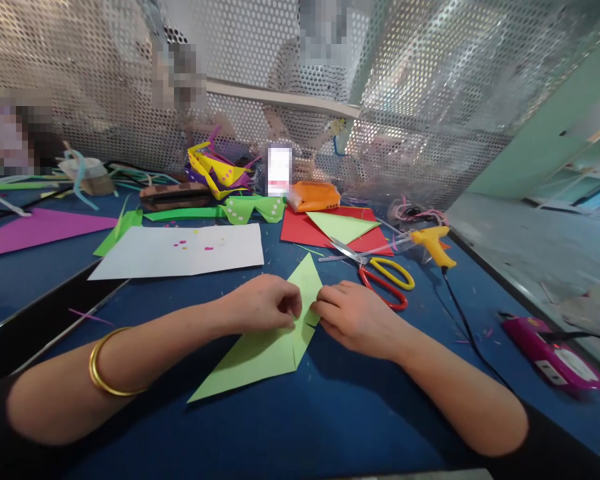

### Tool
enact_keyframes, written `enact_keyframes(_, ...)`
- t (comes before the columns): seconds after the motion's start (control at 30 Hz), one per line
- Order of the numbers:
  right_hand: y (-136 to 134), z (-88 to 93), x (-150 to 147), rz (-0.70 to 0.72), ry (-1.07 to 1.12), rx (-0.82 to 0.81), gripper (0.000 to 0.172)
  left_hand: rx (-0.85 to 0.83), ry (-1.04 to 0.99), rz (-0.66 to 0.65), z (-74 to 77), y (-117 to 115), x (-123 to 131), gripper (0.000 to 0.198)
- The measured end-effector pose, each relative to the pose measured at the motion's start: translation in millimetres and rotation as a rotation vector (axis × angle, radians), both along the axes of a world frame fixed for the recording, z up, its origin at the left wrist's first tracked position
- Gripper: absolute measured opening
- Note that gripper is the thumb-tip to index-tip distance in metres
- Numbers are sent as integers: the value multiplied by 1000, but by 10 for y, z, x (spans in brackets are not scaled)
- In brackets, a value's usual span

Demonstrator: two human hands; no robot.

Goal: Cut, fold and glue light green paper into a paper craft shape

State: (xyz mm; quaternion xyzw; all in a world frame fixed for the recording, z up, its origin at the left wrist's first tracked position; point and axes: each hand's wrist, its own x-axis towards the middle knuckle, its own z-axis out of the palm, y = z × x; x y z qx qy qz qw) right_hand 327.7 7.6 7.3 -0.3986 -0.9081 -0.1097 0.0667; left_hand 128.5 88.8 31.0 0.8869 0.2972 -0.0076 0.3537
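A light green paper sheet [260, 357], folded with a crease and a small slit near its right side, lies on the blue table before me. My left hand [265, 303] rests on the sheet's upper middle, fingers curled with thumb and forefinger close together. At the sheet's right edge, my right hand [353, 313] has its fingers bent and pressed together on the paper. Just beyond that hand are large scissors [363, 261] with one red and one yellow handle, blades parted. A gold bangle circles my left forearm.
White paper [220, 257] with coloured bits lies at left. Behind are green paper glasses [255, 209], yellow paper shapes [220, 170], an orange case [314, 196] and red paper [300, 230]. A yellow glue gun [433, 243] trails its cord at right, near a magenta power strip [555, 353].
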Motion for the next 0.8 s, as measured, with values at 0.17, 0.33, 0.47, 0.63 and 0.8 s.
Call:
enact_keyframes(0.17, -13, -15, -22, 10, 63, -22, 24, -17, 12, 16, -3, 31, 5, 15)
enact_keyframes(0.33, -15, -60, -56, -161, 338, -166, 18, -56, -12, 29, -17, 67, -20, 17)
enact_keyframes(0.47, -11, -78, -94, -343, 620, -345, 10, -57, -22, 49, -10, 77, -31, 14)
enact_keyframes(0.63, 0, -87, -114, -471, 696, -414, 10, 12, -48, 59, -20, 50, -11, 16)
enact_keyframes(0.8, 2, -89, -121, -492, 708, -430, 12, 52, -54, 117, -68, 19, 25, 10)
